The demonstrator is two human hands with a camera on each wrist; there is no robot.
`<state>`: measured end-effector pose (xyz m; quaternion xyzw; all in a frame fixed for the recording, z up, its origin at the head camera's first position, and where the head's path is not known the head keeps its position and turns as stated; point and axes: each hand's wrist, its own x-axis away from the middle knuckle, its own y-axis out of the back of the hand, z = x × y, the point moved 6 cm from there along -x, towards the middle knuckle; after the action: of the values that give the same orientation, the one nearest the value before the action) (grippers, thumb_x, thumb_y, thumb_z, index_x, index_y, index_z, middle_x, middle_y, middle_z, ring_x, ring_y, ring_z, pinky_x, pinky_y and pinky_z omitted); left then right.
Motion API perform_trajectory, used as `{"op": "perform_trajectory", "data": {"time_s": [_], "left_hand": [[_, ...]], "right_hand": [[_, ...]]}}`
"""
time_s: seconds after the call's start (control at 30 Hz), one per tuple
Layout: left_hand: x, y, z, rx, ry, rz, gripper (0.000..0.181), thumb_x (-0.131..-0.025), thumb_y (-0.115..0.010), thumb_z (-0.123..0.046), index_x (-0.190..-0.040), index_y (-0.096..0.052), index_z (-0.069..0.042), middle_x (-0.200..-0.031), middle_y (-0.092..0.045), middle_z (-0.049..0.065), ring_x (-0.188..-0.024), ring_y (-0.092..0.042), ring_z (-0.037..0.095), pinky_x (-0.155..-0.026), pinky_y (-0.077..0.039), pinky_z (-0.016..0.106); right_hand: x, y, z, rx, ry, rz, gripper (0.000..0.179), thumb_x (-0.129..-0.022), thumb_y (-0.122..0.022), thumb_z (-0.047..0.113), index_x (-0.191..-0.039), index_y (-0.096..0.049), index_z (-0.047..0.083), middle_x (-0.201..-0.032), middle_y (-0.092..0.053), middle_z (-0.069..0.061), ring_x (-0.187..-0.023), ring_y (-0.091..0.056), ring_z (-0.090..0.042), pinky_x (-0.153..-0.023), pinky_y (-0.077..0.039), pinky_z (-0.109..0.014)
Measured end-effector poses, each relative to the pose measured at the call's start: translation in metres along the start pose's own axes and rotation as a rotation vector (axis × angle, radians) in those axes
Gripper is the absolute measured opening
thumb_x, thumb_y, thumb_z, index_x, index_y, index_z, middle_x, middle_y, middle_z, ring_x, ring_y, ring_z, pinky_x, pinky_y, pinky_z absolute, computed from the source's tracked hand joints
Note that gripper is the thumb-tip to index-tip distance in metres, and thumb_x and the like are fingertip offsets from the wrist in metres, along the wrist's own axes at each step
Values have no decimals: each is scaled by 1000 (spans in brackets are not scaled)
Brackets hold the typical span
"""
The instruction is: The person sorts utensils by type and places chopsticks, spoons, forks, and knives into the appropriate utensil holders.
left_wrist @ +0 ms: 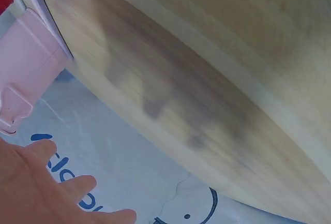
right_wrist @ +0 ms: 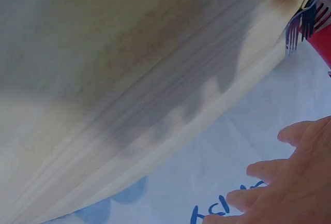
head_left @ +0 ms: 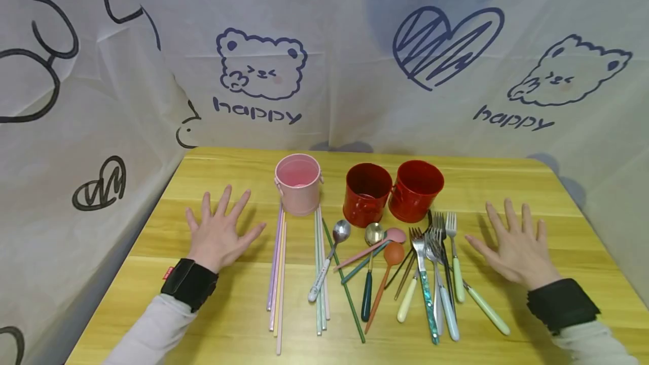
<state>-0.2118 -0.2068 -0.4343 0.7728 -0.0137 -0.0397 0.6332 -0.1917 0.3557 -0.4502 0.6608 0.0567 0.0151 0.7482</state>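
Note:
My left hand (head_left: 217,239) is spread, palm down, over the left part of the table, its fingers straight and holding nothing. Nearest to it are several pastel chopsticks (head_left: 277,286) and a pink bucket (head_left: 300,199). On the right, my right hand (head_left: 521,250) is also spread with nothing in it, beside several forks (head_left: 453,258). Two red buckets (head_left: 362,210) stand side by side behind the cutlery. Between the hands lie several spoons, among them an orange spoon (head_left: 394,253), a pink spoon (head_left: 395,235) and a silver spoon (head_left: 341,231).
The wooden table (head_left: 228,320) has its back edge against a white cloth (head_left: 350,83) printed with bears and hearts. More cloth hangs along the left and right sides. A green chopstick (head_left: 350,292) lies slanted among the spoons. Black bands (head_left: 190,284) circle both wrists.

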Motion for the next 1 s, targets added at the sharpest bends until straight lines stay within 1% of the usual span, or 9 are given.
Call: {"op": "perform_trajectory", "data": {"time_s": [0.13,0.23,0.33,0.37,0.43,0.5,0.67,0.8,1.0], "left_hand": [[-4,3,-4,68,-57,-51,76,-97,-49,-62,-159,-31,-22,-166,-25,20,-148,-21,58,-114,-17,80],[-10,5,-10,196,-116,-105,69,-98,-56,-45,-156,-36,-13,-160,-35,24,-144,-35,53,-115,-29,70],[-21,7,-18,350,-128,-108,68,-96,-61,-32,-154,-36,-6,-156,-40,25,-142,-41,47,-116,-35,64],[-25,7,-22,406,-119,-97,69,-95,-63,-30,-154,-36,-5,-156,-41,25,-142,-41,46,-116,-36,62],[-34,7,-29,508,-92,-78,74,-92,-67,-27,-153,-34,-3,-155,-42,24,-142,-41,44,-116,-36,60],[-43,6,-37,592,-69,-63,79,-89,-72,-25,-152,-32,0,-153,-41,25,-141,-41,43,-116,-37,59],[-62,-1,-60,751,-34,-27,101,-81,-82,-23,-156,-19,-1,-158,-31,24,-145,-35,41,-118,-34,59],[-74,-9,-76,837,-7,-20,116,-76,-88,-22,-159,-9,-5,-162,-25,21,-149,-32,36,-123,-30,54],[-84,-12,-81,926,22,-83,119,-70,-93,-18,-158,-14,-10,-154,-40,18,-143,-43,32,-121,-35,49]], "right_hand": [[2,6,17,-28,70,-83,86,-98,-50,59,-160,-22,7,-162,-16,-36,-147,-13,-61,-112,-14,-80],[5,16,44,-78,159,-204,74,-96,-62,44,-152,-38,2,-156,-30,-36,-141,-30,-58,-108,-30,-75],[9,25,75,-131,252,-342,45,-88,-71,23,-122,-61,-4,-124,-56,-31,-105,-58,-45,-83,-55,-55],[11,26,86,-146,278,-372,33,-85,-72,18,-109,-64,-3,-110,-60,-26,-91,-59,-37,-72,-56,-46],[14,27,107,-171,318,-397,14,-81,-72,11,-87,-63,3,-86,-58,-13,-69,-50,-20,-54,-44,-29],[16,23,128,-187,343,-366,13,-80,-72,9,-75,-60,9,-73,-52,-4,-60,-40,-9,-49,-33,-20],[18,7,170,-185,314,-181,27,-82,-75,14,-65,-54,16,-64,-46,4,-57,-38,-6,-48,-29,-19],[20,-4,186,-125,250,-68,43,-83,-77,21,-56,-44,20,-57,-34,6,-51,-35,-9,-45,-23,-23],[19,-14,198,-138,178,41,53,-84,-78,29,-47,-41,21,-49,-24,10,-42,-34,-9,-43,-16,-24]]}}
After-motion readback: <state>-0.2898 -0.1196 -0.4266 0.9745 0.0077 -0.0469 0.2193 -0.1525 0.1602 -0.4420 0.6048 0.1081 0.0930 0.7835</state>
